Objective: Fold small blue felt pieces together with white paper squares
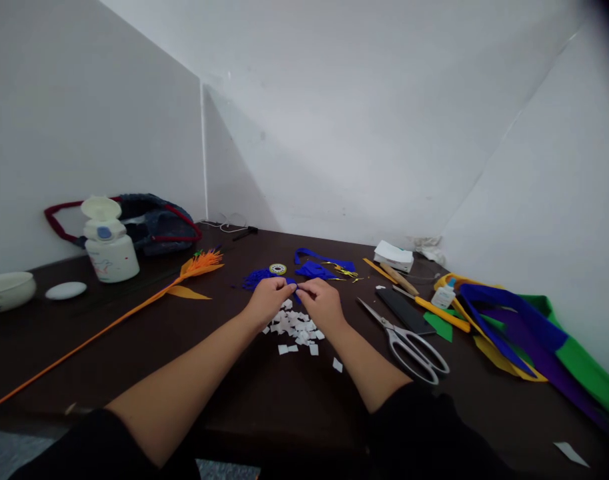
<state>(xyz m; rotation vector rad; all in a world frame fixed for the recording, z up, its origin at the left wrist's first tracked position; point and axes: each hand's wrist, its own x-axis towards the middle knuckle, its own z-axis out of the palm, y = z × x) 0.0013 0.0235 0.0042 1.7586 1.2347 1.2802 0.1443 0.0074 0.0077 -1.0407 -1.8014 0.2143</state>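
My left hand (268, 300) and my right hand (322, 301) meet at the middle of a dark brown table (149, 347). Both pinch a small piece of blue paper (298, 291) between their fingertips. Just under the hands lies a heap of small white paper squares (295, 328). More blue paper pieces (314, 269) and a small yellow tape roll (278, 269) lie just beyond the hands.
Scissors (408, 341) lie right of my right hand, with a black slab (403, 311), yellow-handled tools (437, 311), a glue bottle (443, 295) and coloured paper sheets (529, 340) further right. At left are an orange paper flower on a long stem (134, 308), a white bottle (109, 248), a bag (149, 223) and a bowl (7, 290).
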